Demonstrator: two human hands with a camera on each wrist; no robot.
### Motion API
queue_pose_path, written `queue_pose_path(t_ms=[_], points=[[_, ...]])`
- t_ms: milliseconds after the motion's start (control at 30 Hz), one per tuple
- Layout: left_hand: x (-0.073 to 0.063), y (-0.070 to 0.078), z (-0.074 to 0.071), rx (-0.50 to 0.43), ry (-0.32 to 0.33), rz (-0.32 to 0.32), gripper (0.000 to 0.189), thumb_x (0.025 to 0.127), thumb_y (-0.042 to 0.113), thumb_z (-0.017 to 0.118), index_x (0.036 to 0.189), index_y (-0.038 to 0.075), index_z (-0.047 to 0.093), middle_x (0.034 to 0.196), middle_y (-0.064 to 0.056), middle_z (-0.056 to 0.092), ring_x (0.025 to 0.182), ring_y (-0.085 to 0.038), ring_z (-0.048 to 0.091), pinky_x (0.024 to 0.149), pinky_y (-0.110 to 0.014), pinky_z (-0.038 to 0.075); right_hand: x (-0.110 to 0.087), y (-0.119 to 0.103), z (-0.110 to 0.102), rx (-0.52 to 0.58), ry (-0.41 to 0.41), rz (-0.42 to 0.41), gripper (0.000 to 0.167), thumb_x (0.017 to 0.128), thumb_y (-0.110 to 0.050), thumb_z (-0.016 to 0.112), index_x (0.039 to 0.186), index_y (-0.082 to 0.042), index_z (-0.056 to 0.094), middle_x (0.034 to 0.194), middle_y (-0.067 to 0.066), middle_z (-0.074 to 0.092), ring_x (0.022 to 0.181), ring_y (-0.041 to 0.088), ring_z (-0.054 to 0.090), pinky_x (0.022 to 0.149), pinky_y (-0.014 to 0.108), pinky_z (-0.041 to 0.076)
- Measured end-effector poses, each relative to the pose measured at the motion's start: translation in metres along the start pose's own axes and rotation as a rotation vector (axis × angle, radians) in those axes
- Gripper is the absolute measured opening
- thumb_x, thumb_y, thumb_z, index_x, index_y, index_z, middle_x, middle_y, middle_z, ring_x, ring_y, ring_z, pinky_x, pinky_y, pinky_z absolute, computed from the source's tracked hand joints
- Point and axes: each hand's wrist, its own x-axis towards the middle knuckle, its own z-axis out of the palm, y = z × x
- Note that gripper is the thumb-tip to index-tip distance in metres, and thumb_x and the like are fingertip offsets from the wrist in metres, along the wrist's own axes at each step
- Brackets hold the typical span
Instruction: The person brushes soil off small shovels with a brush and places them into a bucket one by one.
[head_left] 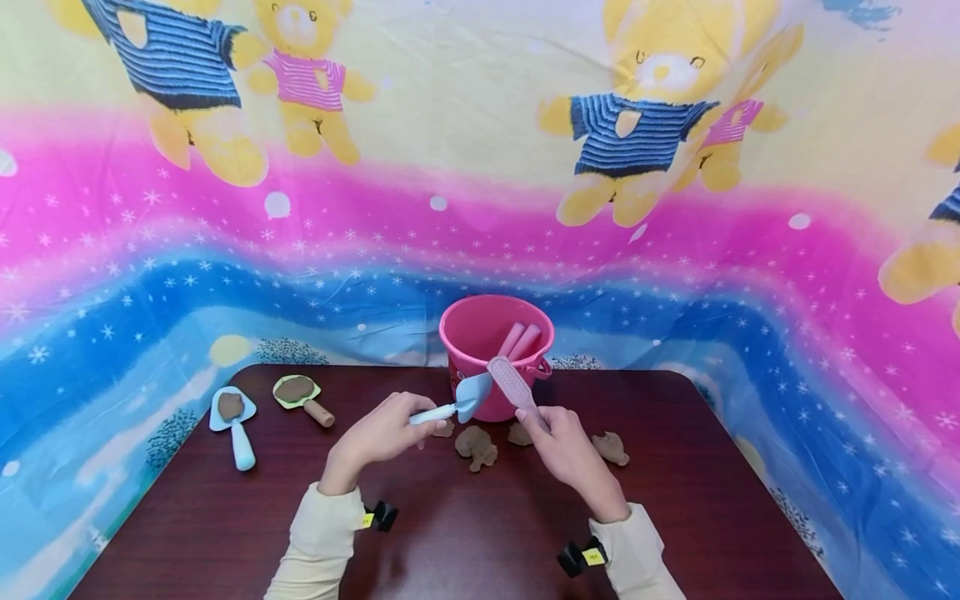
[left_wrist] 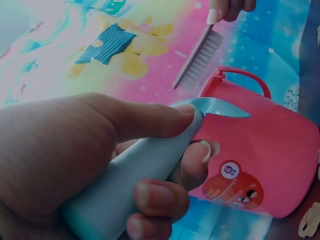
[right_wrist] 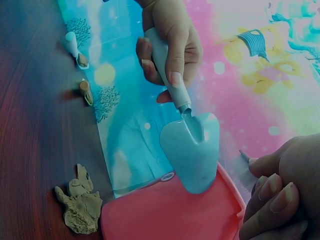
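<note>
My left hand (head_left: 384, 432) grips the pale blue handle of a small toy trowel (left_wrist: 145, 157), thumb laid along it. The trowel's light blue blade (head_left: 472, 396) is bare and overlaps the front of a pink bucket (head_left: 498, 408) in the head view. In my right hand (head_left: 570, 450) is a mauve brush (head_left: 512, 385), pinched by its handle; its pale bristles (left_wrist: 202, 57) show in the left wrist view. The brush head lies across the bucket's rim in the head view, close to the trowel blade. Two pink handles (head_left: 521, 340) stick up inside the bucket.
Several brown clay-like lumps (head_left: 476, 446) lie before the bucket, one (head_left: 611, 448) farther right. At the table's left are a blue shovel (head_left: 242, 446) and a green scoop (head_left: 318, 412) with a brown handle, each bearing a brown lump. A printed cloth (head_left: 420, 242) hangs behind the table.
</note>
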Motion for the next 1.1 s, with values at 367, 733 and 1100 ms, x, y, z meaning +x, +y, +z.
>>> queue_pose_path(t_ms=[367,733,1100], points=[[0.001,-0.001,0.002,0.033,-0.049,0.075,0.021,0.105,0.023,0.056,0.090,0.011,0.063,0.067,0.006,0.054,0.057,-0.007,0.046,0.059,-0.027,0.044,0.002,-0.001,0.005,0.009,-0.004,-0.030,0.033,0.104,-0.034,0.059,0.079,-0.013,0.062,0.057,-0.002,0.040,0.050,0.011,0.034,0.046,0.024,0.030],[0.004,-0.003,0.006,-0.014,-0.033,0.031,0.028,0.106,0.032,0.054,0.088,0.013,0.064,0.063,0.004,0.045,0.055,-0.008,0.038,0.056,-0.027,0.040,-0.001,-0.006,0.020,0.069,-0.045,-0.060,0.035,0.104,-0.039,0.057,0.081,-0.014,0.063,0.060,-0.001,0.043,0.051,0.010,0.035,0.048,0.023,0.032],[0.006,-0.004,0.008,-0.039,0.010,0.025,0.021,0.103,0.028,0.059,0.092,0.013,0.068,0.069,0.003,0.054,0.060,-0.009,0.047,0.061,-0.028,0.046,-0.005,-0.014,0.041,0.103,-0.111,-0.124,0.038,0.105,-0.043,0.054,0.081,-0.014,0.063,0.060,-0.003,0.048,0.051,0.006,0.039,0.051,0.023,0.038]])
